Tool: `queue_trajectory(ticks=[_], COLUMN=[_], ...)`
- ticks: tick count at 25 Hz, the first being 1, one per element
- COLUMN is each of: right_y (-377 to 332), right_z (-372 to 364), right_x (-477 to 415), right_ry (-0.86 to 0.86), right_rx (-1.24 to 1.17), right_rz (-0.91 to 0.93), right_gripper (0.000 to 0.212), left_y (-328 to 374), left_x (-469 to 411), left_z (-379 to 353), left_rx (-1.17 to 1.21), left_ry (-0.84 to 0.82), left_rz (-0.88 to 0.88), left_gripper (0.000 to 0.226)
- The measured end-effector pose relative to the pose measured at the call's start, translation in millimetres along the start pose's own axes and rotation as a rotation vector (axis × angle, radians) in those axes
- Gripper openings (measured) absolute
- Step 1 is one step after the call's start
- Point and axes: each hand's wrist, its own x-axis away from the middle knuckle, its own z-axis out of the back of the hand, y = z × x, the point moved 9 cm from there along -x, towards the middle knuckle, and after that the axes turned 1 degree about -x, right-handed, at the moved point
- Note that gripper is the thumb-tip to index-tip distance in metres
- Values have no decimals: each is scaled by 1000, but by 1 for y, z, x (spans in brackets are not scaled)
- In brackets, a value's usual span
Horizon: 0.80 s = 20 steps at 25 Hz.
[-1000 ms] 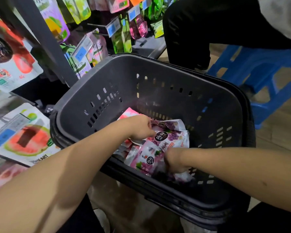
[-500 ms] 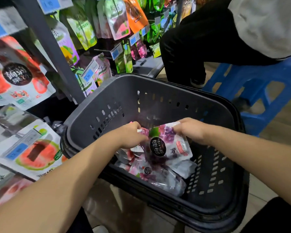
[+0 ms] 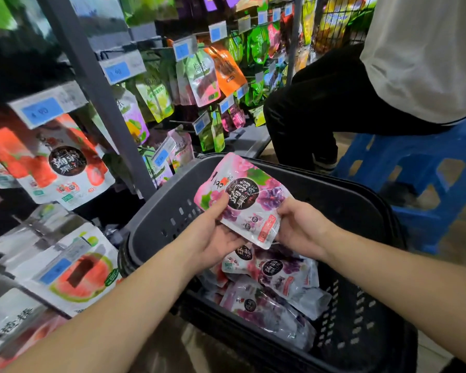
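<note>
A grey post (image 3: 102,103) is running up the front of the rack, slanting across the view. To its left a strawberry bag (image 3: 62,162) is hanging under a blue price tag (image 3: 42,110), and a watermelon bag (image 3: 81,275) is hanging lower down, nearer the camera. To the right of the post an orange bag (image 3: 225,68) is hanging among paler bags, with green bags (image 3: 256,44) hanging further along the row. At the upper right a person in a white shirt (image 3: 425,49) and black trousers (image 3: 320,103) is sitting on a blue stool (image 3: 420,179), one shoe (image 3: 324,164) resting just beside the stool's leg. The stool is standing on a wooden floor (image 3: 463,238).
</note>
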Motion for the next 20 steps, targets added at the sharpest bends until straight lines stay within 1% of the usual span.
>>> queue_trajectory(ticks=[2,4,6,7,8,9,10,11,12,13,14,15,17,20], right_y=[9,16,22,28,36,42,49,57,69,86,108,130,163,192], right_z=[-3,3,9,13,23,33,42,47,52,53,52,55,68,75], right_x=[-5,-9,-14,-18,-25,-30,-35,-39,-44,-49,-54,-56,-60,-55], right_ry=[-13,11,2,7,40,102,154,165,124,42,-52,-120,-161,-194], right_rx=[18,114,260,333,401,506,693,955,1249,1511,1688,1788,1844,1843], right_rz=[-23,-35,-60,-86,-120,-152,-168,-201,-230,-254,-263,-297,-385,-460], right_gripper=[52,43,49,46,40,28,18,12,9,9,8,8,28,34], left_y=[8,18,28,34,40,46,51,55,58,59,59,59,60,65], left_x=[5,6,2,0,-1,-2,-4,-6,-8,-10,-12,-15,-17,-19], left_z=[-6,4,22,29,35,39,42,44,45,48,51,54,58,70], left_rx=[-5,-34,-91,-140,-194,-246,-288,-324,-350,-366,-378,-388,-414,-419], left_ry=[-13,77,157,183,209,230,239,239,235,233,230,228,222,234], left_rz=[-101,-192,-246,-270,-296,-322,-341,-354,-357,-351,-341,-331,-318,-308], left_gripper=[39,31,24,21,19,19,20,21,22,24,26,27,27,29])
